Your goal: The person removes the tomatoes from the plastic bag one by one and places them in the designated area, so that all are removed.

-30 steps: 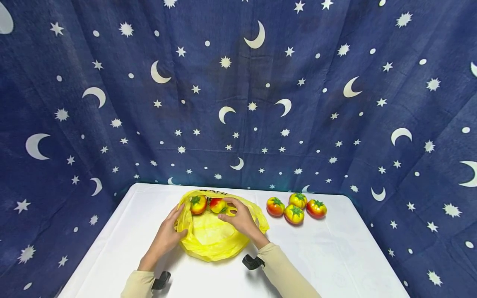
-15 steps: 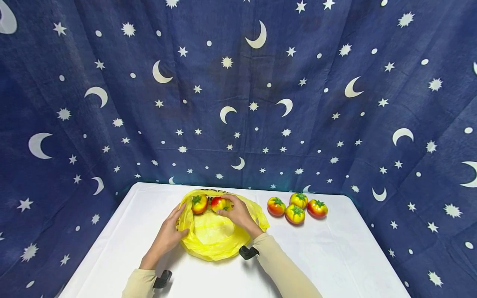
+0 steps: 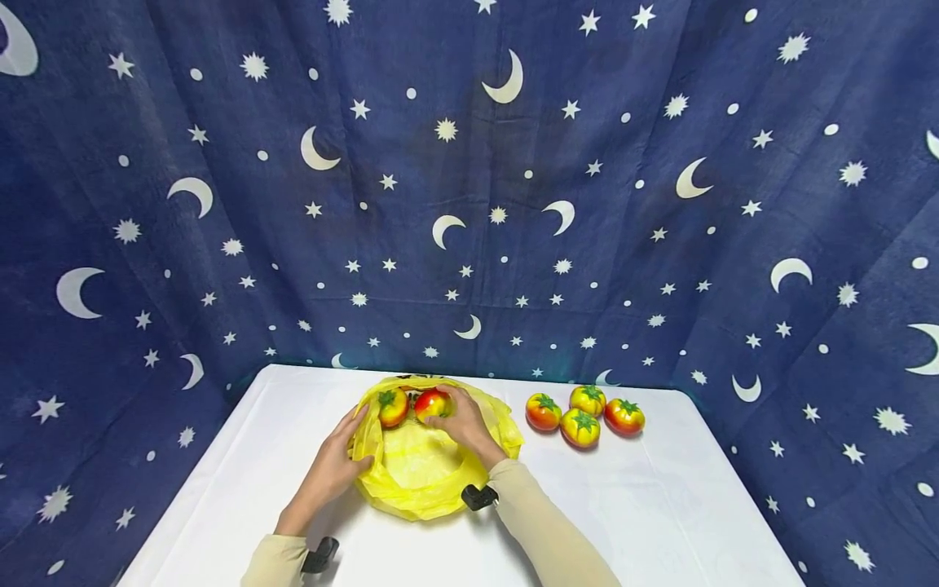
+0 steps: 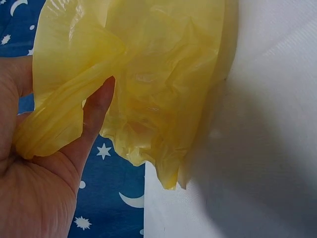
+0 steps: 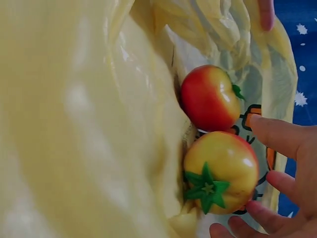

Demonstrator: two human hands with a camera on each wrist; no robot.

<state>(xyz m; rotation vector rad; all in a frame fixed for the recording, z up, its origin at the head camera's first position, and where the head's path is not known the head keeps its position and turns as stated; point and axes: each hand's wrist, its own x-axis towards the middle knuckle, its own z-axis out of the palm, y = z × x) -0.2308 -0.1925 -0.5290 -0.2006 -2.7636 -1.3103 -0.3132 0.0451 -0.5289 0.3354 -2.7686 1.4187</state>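
Observation:
A yellow plastic bag (image 3: 418, 493) lies on the table with its mouth spread toward me. My left hand (image 3: 333, 461) grips the bag's left edge, and in the left wrist view the thumb and fingers (image 4: 99, 106) pinch a fold of yellow film. Two red-and-yellow tomatoes sit inside the bag side by side, the left one (image 3: 394, 408) and the right one (image 3: 431, 404). My right hand (image 3: 465, 424) reaches into the bag beside the right tomato. In the right wrist view its fingers (image 5: 282, 134) are spread around that tomato (image 5: 223, 168), with none curled round it.
Several more tomatoes (image 3: 579, 426) stand in a cluster on the white table (image 3: 660, 489), right of the bag. Behind the table hangs a dark blue curtain (image 3: 469, 187) with moons and stars. Black straps with cameras sit on both wrists.
My right hand has moved slightly left, and the tomato beside it has turned, now showing more red. The left hand keeps its hold on the bag's edge.

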